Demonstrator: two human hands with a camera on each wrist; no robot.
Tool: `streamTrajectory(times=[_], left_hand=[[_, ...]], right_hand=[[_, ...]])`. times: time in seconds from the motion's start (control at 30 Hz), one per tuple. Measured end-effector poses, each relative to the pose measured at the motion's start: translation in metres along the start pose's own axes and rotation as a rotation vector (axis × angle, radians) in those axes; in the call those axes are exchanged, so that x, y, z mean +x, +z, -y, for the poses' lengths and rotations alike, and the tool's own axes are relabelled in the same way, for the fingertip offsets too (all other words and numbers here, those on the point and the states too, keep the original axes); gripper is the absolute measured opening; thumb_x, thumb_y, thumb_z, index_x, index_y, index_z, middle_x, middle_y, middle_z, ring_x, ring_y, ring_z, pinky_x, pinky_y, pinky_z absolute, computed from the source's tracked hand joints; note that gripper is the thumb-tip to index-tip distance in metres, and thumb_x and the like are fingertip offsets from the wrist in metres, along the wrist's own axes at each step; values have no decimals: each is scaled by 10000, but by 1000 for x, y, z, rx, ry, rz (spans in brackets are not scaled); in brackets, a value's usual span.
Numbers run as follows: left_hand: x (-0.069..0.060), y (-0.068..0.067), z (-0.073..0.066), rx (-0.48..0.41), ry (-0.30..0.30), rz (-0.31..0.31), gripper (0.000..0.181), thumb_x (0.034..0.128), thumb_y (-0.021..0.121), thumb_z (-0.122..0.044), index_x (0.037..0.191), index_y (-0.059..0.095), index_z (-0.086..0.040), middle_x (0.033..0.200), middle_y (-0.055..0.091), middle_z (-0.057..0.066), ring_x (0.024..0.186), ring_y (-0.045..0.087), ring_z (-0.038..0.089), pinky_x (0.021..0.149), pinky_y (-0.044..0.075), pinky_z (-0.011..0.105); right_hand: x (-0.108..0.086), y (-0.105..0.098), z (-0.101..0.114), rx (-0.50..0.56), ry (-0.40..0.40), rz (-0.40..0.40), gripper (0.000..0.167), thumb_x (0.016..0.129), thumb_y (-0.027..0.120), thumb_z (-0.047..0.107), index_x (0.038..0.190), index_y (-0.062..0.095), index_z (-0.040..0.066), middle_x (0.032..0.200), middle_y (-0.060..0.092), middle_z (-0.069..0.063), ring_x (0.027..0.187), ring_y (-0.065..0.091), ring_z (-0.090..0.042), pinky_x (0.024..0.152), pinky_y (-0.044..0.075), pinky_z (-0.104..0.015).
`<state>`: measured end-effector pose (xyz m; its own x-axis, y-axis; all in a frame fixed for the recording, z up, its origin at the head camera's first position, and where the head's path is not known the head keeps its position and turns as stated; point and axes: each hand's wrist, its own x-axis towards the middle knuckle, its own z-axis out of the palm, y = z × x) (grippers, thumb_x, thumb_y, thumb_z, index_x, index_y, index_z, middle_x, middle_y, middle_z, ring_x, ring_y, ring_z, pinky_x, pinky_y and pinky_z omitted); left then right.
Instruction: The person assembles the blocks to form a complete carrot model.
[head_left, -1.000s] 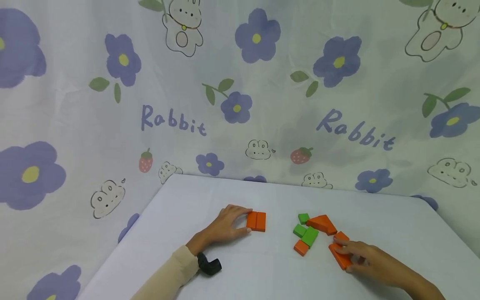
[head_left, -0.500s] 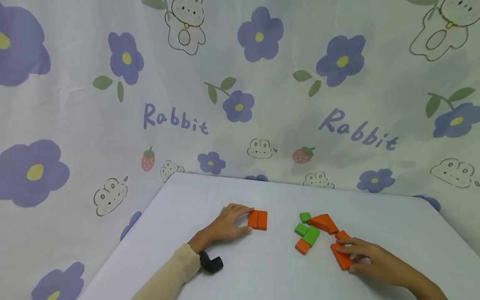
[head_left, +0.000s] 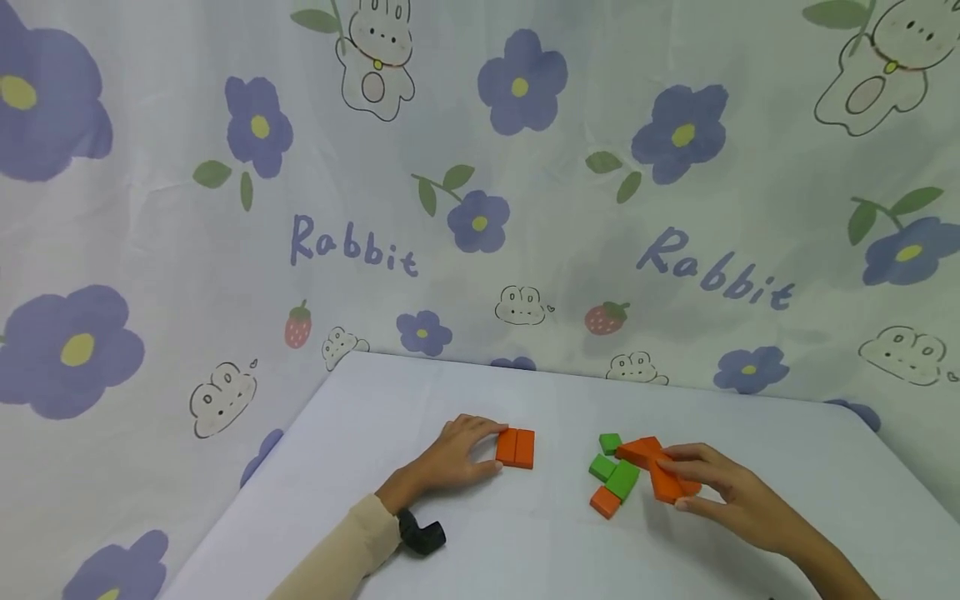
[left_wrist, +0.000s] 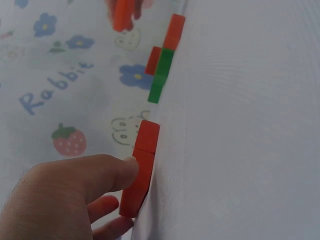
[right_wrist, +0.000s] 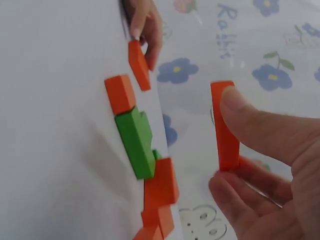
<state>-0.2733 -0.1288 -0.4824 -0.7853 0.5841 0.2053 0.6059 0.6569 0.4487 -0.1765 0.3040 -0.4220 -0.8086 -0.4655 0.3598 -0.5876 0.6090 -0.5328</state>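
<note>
My left hand holds the near-left edges of two orange blocks that lie flat side by side on the table. In the left wrist view, its thumb presses one of these orange blocks while fingertips show on the other side. My right hand pinches an oblong orange block between thumb and fingers, raised above the table. In the right wrist view this orange block stands on end, apart from the loose pieces. Behind it, an orange piece is partly hidden.
Between the hands lies a cluster: several green blocks, a small orange block and an orange triangular piece. A black curved object is at the left wrist. A patterned curtain hangs behind the white table.
My right hand has lifted the oblong orange block off the table and moved it left and away from me, towards the cluster. The left hand has stayed at the two orange blocks.
</note>
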Motion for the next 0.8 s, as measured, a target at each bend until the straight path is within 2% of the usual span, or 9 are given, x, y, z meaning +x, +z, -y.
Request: streamTrajectory(times=[0.17, 0.27, 0.43, 0.6, 0.8], left_hand=[[-1, 0, 0, -11, 12, -6, 584, 925, 634, -427, 1468, 500, -261, 1469, 525, -43, 1348, 429, 205, 1066, 350, 481], [-1, 0, 1, -11, 14, -10, 578, 925, 632, -420, 1466, 504, -261, 1466, 527, -37, 1346, 429, 209, 1070, 349, 485], [-2, 0, 1, -14, 6, -10, 562, 934, 616, -427, 1462, 507, -268, 1462, 529, -36, 1345, 427, 206, 1075, 345, 485], [-3, 0, 0, -28, 5, -5, 543, 952, 602, -439, 1459, 514, -264, 1465, 531, -32, 1346, 432, 204, 1068, 349, 479], [-1, -1, 0, 1, 5, -7, 534, 968, 590, -464, 1461, 507, -277, 1463, 534, -38, 1337, 441, 198, 1063, 359, 462]], right_hand=[[22, 8, 12, -32, -44, -67, 425, 844, 800, 202, 1257, 700, 212, 1287, 612, -2, 1153, 502, 115, 855, 535, -158], [35, 13, 18, -15, -80, -75, 432, 839, 804, 192, 1257, 700, 166, 1289, 613, -27, 1146, 539, 66, 849, 558, -199], [54, 26, 24, 0, -55, -46, 385, 860, 786, 241, 1228, 714, 156, 1299, 621, -45, 1137, 591, -58, 835, 595, -333], [71, 39, 27, -3, -37, -20, 356, 868, 779, 265, 1205, 723, 167, 1298, 631, -46, 1163, 617, -271, 871, 584, -409], [94, 53, 30, -23, -30, 23, 436, 846, 800, 256, 1254, 704, 135, 1307, 627, -49, 1201, 608, -303, 925, 551, -480]])
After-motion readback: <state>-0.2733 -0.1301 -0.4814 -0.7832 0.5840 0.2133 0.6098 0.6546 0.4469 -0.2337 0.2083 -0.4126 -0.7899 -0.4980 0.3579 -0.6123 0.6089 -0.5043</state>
